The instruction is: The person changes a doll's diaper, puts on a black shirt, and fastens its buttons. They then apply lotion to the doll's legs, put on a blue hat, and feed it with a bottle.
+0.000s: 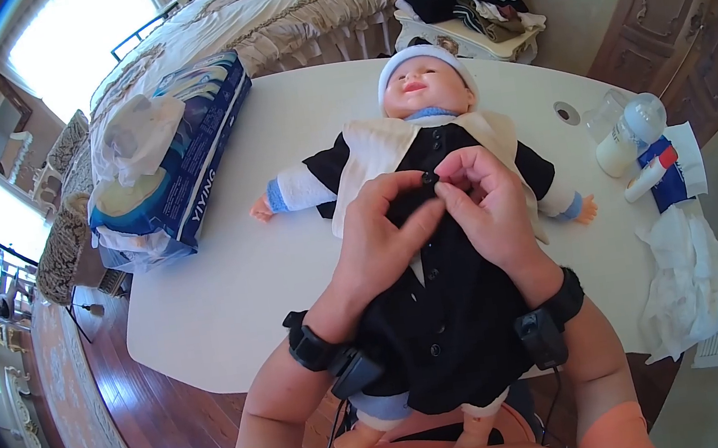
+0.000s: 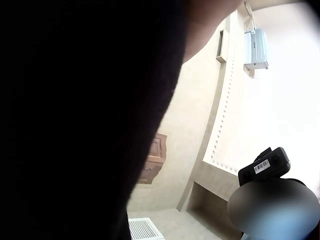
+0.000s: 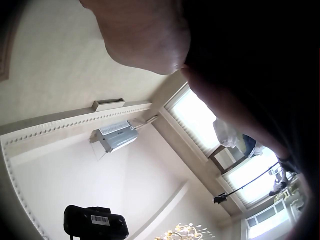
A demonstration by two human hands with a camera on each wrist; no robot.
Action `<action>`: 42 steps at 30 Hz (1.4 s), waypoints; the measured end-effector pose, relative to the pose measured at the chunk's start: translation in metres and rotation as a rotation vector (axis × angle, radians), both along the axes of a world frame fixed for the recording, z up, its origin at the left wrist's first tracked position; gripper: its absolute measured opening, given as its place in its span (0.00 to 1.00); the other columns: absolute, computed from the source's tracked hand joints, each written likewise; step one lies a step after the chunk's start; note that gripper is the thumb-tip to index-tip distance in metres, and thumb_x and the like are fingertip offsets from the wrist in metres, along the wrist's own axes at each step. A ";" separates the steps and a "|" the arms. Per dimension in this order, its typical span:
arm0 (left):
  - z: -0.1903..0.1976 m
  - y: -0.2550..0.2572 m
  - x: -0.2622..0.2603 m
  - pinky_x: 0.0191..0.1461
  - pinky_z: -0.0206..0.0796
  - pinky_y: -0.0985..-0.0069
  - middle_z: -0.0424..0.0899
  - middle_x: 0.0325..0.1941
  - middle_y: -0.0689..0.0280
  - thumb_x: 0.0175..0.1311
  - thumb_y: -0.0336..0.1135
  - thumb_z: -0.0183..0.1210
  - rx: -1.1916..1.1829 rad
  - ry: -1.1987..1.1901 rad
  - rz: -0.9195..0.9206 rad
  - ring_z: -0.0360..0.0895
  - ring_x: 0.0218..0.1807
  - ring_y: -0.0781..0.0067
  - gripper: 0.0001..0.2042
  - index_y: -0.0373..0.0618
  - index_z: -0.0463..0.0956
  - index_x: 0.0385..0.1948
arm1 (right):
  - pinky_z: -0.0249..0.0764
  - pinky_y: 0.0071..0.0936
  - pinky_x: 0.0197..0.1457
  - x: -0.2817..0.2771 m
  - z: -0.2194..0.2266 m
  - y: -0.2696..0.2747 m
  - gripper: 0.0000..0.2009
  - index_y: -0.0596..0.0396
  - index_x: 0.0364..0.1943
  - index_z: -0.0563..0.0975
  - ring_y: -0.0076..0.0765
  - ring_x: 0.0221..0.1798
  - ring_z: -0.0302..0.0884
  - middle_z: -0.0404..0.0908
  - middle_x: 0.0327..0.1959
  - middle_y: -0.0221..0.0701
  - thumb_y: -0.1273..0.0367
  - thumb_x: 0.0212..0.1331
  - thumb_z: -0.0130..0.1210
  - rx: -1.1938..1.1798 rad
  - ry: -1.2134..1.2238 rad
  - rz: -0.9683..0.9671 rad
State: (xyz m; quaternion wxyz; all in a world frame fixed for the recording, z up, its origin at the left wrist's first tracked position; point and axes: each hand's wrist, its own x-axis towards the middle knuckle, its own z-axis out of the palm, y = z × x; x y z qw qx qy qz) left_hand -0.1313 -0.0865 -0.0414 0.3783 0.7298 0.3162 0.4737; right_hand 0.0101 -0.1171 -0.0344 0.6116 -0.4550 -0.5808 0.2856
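Observation:
A baby doll in a pale blue-and-white cap lies on its back, face up, on the white table. It wears a black coat with a wide cream collar and a row of dark buttons down the front. At the chest, my left hand pinches the coat's front edge beside a black button. Opposite it, my right hand pinches the cloth at the same button, the fingertips of both hands nearly meeting. Below, the coat front gaps slightly. Black cloth fills much of both wrist views and hides the fingertips.
On the white table, a blue diaper pack stands at the left. Toward the right edge are a baby bottle, a red-capped tube and a crumpled white plastic bag. A bed stands beyond the table.

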 end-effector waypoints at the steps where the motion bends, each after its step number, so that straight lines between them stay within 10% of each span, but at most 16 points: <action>1: 0.008 -0.003 -0.003 0.41 0.63 0.71 0.75 0.32 0.55 0.44 0.33 0.62 0.134 0.120 0.004 0.72 0.38 0.61 0.17 0.37 0.72 0.37 | 0.65 0.14 0.30 0.000 0.000 0.000 0.07 0.60 0.32 0.70 0.16 0.26 0.66 0.72 0.25 0.26 0.80 0.47 0.50 0.001 0.000 -0.002; 8: 0.007 -0.001 -0.007 0.38 0.63 0.71 0.74 0.28 0.58 0.49 0.28 0.56 0.274 0.201 0.008 0.71 0.34 0.59 0.08 0.37 0.74 0.30 | 0.65 0.12 0.29 0.005 -0.005 -0.006 0.07 0.59 0.33 0.71 0.14 0.26 0.68 0.73 0.27 0.25 0.80 0.48 0.49 -0.036 0.070 0.020; 19: 0.006 -0.005 -0.005 0.35 0.63 0.85 0.78 0.27 0.68 0.55 0.29 0.54 -0.056 -0.218 0.107 0.70 0.30 0.85 0.07 0.34 0.74 0.30 | 0.63 0.14 0.23 0.005 0.002 -0.012 0.09 0.57 0.30 0.73 0.17 0.21 0.66 0.71 0.25 0.25 0.79 0.42 0.55 0.084 -0.231 -0.054; 42: 0.005 0.001 -0.011 0.36 0.61 0.89 0.77 0.29 0.73 0.54 0.28 0.55 -0.376 -0.220 -0.173 0.67 0.31 0.89 0.07 0.36 0.75 0.33 | 0.66 0.24 0.22 -0.002 0.007 -0.011 0.06 0.57 0.25 0.72 0.31 0.19 0.71 0.73 0.22 0.31 0.76 0.41 0.56 -0.036 -0.400 -0.121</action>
